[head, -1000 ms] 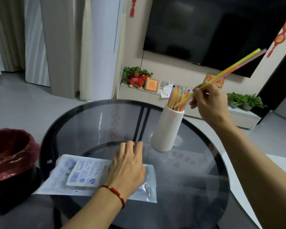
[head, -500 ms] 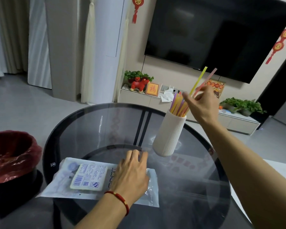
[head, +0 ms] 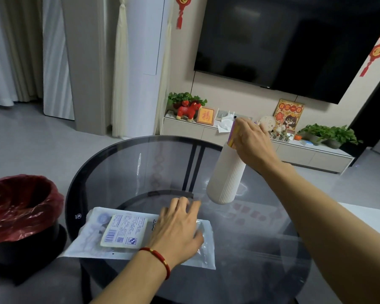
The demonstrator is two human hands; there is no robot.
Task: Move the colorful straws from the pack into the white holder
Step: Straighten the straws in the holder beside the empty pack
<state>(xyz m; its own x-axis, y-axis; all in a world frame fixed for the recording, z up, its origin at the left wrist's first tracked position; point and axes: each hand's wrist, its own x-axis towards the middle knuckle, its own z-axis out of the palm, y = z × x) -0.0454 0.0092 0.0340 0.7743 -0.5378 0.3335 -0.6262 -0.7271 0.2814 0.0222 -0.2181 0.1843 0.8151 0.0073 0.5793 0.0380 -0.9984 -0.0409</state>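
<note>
Now the right hand point(head: 251, 141) is held over the mouth of the white holder point(head: 226, 174), its fingers curled down onto the tops of the colorful straws point(head: 232, 133), which stand upright inside; whether they are pinched or merely pressed cannot be told. The left hand point(head: 177, 229) is laid flat, fingers together, on the pack point(head: 97, 233) on the glass table point(head: 261, 249). The pack looks emptied, and its long axis is seen running left to right, nearer the left hand.

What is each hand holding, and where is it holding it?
The right hand grips the colorful plastic straws near their tops, above the white ribbed holder. The left hand holds nothing; it presses flat on the clear plastic pack.
</note>
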